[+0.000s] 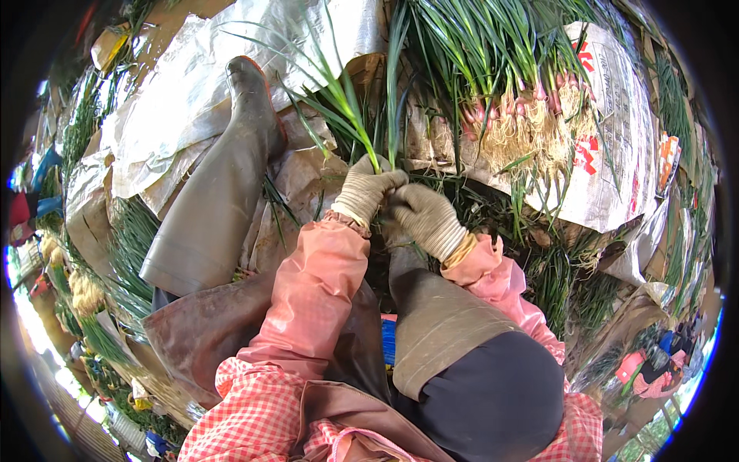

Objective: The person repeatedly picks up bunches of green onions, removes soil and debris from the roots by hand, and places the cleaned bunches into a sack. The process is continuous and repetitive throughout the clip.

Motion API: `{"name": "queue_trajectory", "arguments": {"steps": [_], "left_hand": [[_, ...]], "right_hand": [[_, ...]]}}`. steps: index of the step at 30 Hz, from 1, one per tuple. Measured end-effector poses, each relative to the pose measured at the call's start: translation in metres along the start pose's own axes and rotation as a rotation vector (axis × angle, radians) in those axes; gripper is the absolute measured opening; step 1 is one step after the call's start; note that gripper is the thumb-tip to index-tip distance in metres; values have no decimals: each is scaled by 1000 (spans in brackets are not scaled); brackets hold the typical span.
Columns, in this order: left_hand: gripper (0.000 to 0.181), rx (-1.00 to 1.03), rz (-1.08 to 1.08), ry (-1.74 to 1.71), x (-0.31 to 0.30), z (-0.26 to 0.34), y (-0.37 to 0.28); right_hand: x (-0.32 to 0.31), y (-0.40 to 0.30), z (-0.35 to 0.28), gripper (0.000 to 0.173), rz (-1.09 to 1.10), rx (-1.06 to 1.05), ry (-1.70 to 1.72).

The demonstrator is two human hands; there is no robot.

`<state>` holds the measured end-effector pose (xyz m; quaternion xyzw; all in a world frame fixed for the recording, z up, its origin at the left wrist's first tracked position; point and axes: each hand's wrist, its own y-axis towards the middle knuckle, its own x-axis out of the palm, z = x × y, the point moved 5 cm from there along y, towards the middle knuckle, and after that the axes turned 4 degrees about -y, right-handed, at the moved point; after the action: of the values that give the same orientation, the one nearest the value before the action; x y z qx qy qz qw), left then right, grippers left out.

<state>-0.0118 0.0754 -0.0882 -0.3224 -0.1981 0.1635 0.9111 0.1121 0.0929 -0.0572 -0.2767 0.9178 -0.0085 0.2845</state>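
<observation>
Both my hands wear dirty knitted gloves and meet between my boots. My left hand [369,185] is closed around the lower stems of a few green onion stalks [352,115], whose leaves fan up and to the left. My right hand [427,219] touches it from the right, fingers curled and a little blurred; whether it pinches the hidden stem ends cannot be told. Beyond, to the upper right, bunched onions [496,58] with pinkish bulbs and pale stringy roots [531,130] lie on a white woven sack [618,133] with red print.
A rubber boot [213,196] stretches out at left over whitish plastic sheeting [167,104]; the other boot [450,323] is bent at right. Loose leaves and trimmings [548,265] lie right of my right hand. More onions [127,254] lie at left. A co-worker [652,375] sits at far lower right.
</observation>
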Motion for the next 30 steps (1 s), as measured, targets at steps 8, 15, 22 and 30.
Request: {"name": "queue_trajectory", "arguments": {"steps": [8,15,22,30], "left_hand": [[20,-21,17,-303,23,-41,-24],[27,-3,-86,-398,27,-3,-68],[21,21,-366,-644,44,31,-40],[20,-119,69,-125,18,-2,14]], "right_hand": [[15,6,44,14,240,656,822],[-13,46,35,24,-399,413,-482],[-59,64,140,49,-19,677,-467],[-10,-2,3,24,-293,132,-249]]}}
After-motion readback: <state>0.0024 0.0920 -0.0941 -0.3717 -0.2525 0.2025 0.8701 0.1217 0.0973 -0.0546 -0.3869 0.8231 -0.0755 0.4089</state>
